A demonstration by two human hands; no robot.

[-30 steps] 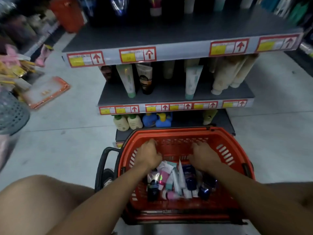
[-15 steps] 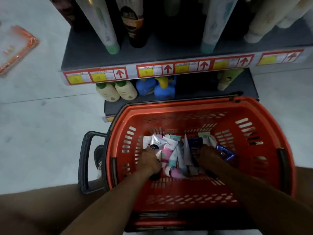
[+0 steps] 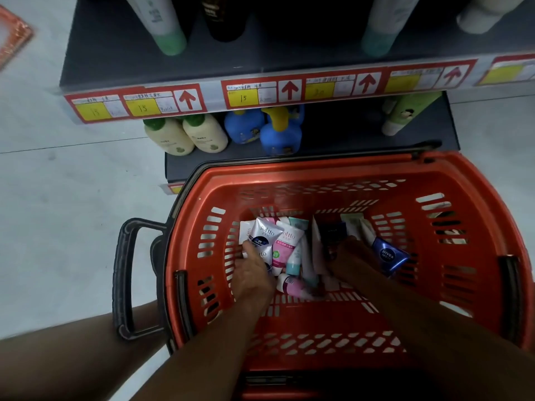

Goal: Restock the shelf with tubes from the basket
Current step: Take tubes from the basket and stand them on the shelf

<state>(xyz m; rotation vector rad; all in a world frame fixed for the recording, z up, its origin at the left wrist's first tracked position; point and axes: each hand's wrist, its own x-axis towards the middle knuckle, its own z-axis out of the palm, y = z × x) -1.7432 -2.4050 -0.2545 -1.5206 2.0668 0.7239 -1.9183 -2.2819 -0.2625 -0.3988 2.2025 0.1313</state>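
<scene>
An orange basket (image 3: 477,215) stands on the floor before the dark shelf (image 3: 162,68). Several tubes lie heaped at its bottom: a silver tube (image 3: 263,235), a pink-and-white tube (image 3: 285,247), a teal-capped tube (image 3: 296,257) and a blue tube (image 3: 388,254). My left hand (image 3: 252,276) is down among them, fingers curled around the silver tube's lower end. My right hand (image 3: 347,257) reaches in beside a dark blue tube (image 3: 333,231) and white tubes; its fingers are hidden, so its grip is unclear.
The basket's black handle (image 3: 124,279) sticks out to the left. Cream bottles (image 3: 185,136) and blue bottles (image 3: 278,134) stand on the lowest shelf. Green-capped tubes (image 3: 166,27) stand above the price-label strip (image 3: 289,89). An orange packet (image 3: 11,36) lies on the floor.
My view has dropped from the whole shelving down into the basket. Both hands have gone from its far rim down into the heap of tubes, the left one closing on the silver tube.
</scene>
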